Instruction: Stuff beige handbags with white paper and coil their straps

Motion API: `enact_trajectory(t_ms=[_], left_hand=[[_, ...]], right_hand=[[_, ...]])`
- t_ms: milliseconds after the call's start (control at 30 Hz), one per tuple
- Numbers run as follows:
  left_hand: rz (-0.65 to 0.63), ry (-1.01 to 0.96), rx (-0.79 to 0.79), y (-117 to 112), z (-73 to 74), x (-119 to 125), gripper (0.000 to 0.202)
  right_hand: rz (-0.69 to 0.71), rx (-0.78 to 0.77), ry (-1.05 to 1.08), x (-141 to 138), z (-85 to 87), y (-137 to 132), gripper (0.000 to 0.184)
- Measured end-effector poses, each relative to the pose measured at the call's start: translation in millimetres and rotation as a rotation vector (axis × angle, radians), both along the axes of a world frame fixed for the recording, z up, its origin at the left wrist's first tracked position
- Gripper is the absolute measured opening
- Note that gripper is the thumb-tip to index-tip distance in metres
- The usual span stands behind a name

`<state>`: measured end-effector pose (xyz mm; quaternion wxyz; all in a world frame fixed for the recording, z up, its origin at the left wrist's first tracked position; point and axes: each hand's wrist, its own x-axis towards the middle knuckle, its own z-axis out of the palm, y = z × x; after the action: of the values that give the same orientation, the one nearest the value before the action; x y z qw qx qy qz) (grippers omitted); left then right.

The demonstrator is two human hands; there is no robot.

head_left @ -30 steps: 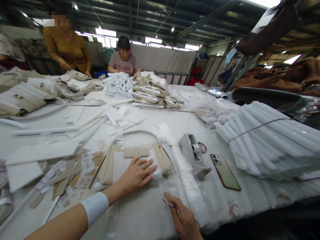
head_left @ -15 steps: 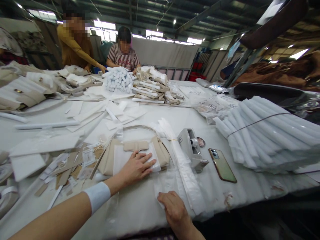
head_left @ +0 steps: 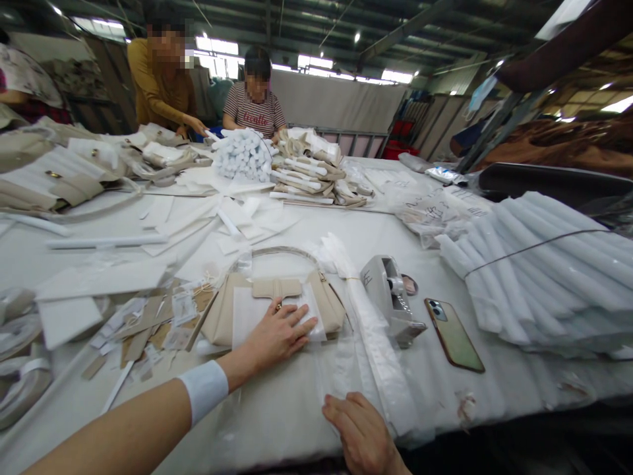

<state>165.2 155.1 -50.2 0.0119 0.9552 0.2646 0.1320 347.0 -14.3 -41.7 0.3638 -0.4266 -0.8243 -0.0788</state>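
A beige handbag lies flat in front of me, its handle pointing away, with a translucent white sheet across its front and under its flap. My left hand rests on the sheet and the bag, fingers spread, a pale band around the wrist. Clear plastic film, apparently a plastic bag, extends from the handbag toward me. Near the table's front edge my right hand is closed with curled fingers, seemingly on the film's edge; its fingertips are partly hidden. Just right of the handbag runs a bundle of plastic bags.
A tape dispenser and a phone lie to the right, before a tied stack of white foam tubes. Tags and card scraps are strewn left. Two people work behind piled bags at the far side.
My view has turned slightly left, so everything sits further right. The left hand stays flat on the handbag. My right hand has drawn slightly nearer to me, still closed.
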Motion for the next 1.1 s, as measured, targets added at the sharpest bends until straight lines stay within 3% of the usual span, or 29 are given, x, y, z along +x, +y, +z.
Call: enact_trajectory(t_ms=[167,333,533,767,1000,1100], left_hand=[[-0.004,-0.012,-0.041,3.6,-1.1,-1.1,0.041],[0.000,-0.036,-0.116,8.5,0.4,-1.6,0.041],[-0.031,-0.027,-0.183,16.4,1.7,-4.9,0.042],[-0.040,0.027,-0.199,19.5,-0.9,-7.1,0.044],[-0.021,0.056,-0.179,14.2,-0.7,-5.4,0.045],[-0.023,0.056,-0.211,15.5,-1.7,-6.6,0.045]], right_hand=[[0.085,-0.014,-0.003,0.9,-5.2,0.5,0.032],[-0.034,-0.181,0.128,-0.5,-9.1,2.9,0.023],[0.049,-0.152,0.064,-4.2,-13.5,5.5,0.036],[0.082,-0.162,-0.014,-4.5,-7.3,-2.9,0.030],[0.048,-0.218,-0.093,-9.5,-29.0,-17.4,0.027],[0.021,-0.192,-0.046,-13.6,-28.3,-16.4,0.028]])
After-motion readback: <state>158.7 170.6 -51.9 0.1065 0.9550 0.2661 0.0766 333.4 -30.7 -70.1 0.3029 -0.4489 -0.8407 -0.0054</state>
